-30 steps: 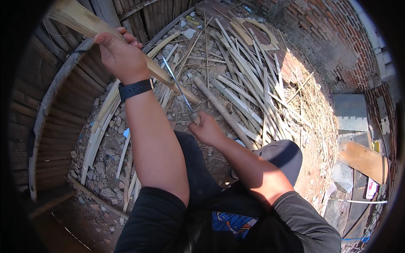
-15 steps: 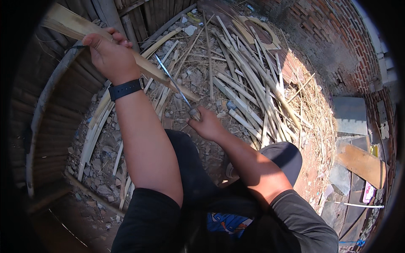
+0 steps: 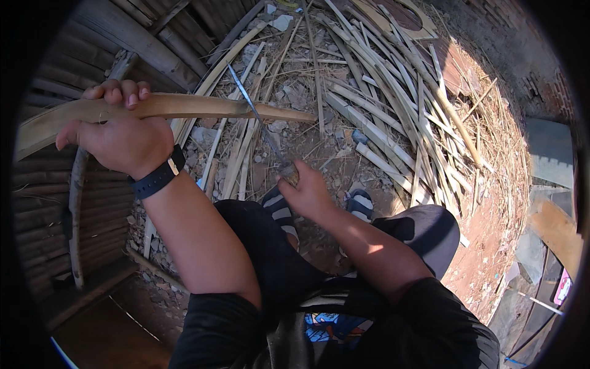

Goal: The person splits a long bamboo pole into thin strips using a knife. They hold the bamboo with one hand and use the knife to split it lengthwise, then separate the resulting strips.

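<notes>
My left hand [image 3: 126, 138] is wrapped round a long split bamboo strip [image 3: 203, 106], its fingers over the upper edge and the thumb stretched along the lower side. The strip runs from the left rim and tapers to a point on the right. My right hand [image 3: 310, 192] grips the wooden handle of a long, narrow knife [image 3: 268, 140]. The blade slants up and to the left, crossing the strip near its tapered end. Whether the edge bites into the bamboo I cannot tell.
Split bamboo strips [image 3: 393, 117] lie heaped on straw at the right. More strips [image 3: 243, 157] rest on rubble ahead of me. A bamboo wall [image 3: 49, 203] stands at the left, a brick wall [image 3: 522, 61] at the far right. My sandalled foot [image 3: 361, 203] is below.
The bamboo strip has swung from a steep downward slope to nearly level. My left hand has moved left and down with it. The knife remains in my right hand, and the view has shifted.
</notes>
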The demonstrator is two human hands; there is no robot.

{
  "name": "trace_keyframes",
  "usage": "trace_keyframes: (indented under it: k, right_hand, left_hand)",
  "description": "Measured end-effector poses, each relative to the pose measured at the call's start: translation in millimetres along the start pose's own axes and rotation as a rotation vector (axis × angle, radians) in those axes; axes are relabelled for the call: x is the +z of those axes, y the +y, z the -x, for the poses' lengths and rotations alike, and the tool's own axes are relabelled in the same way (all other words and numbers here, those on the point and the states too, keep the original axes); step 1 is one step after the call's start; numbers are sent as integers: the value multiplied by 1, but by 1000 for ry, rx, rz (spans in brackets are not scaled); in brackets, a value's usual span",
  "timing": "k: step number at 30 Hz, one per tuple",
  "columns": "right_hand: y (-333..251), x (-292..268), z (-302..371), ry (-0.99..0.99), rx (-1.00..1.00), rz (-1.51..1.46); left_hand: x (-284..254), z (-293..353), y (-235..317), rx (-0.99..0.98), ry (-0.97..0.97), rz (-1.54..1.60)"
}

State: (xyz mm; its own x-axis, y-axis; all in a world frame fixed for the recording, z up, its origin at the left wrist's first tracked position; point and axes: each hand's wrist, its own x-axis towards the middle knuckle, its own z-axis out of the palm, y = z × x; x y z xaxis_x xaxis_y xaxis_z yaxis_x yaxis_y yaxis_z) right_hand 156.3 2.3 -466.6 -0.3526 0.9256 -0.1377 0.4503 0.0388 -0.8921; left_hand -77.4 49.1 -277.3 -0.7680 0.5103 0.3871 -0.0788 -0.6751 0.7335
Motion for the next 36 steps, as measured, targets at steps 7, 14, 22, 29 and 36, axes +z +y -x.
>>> trace_keyframes:
  k: [7, 14, 22, 29, 36]
  right_hand:
    - [8, -7, -7, -24, -50, -31]
    - [8, 14, 0, 12, -76, -133]
    - [1, 11, 3, -112, 115, -261]
    - [-34, -12, 1, -86, -1, -105]
    - [0, 3, -12, -84, 18, 16]
  left_hand:
    - [-15, -11, 11, -13, -155, 81]
    - [-28, -17, 16, -19, -276, 91]
    - [-10, -6, 8, -55, -141, 19]
    - [-6, -5, 2, -149, -290, 107]
    - [-1, -4, -1, -98, -92, -53]
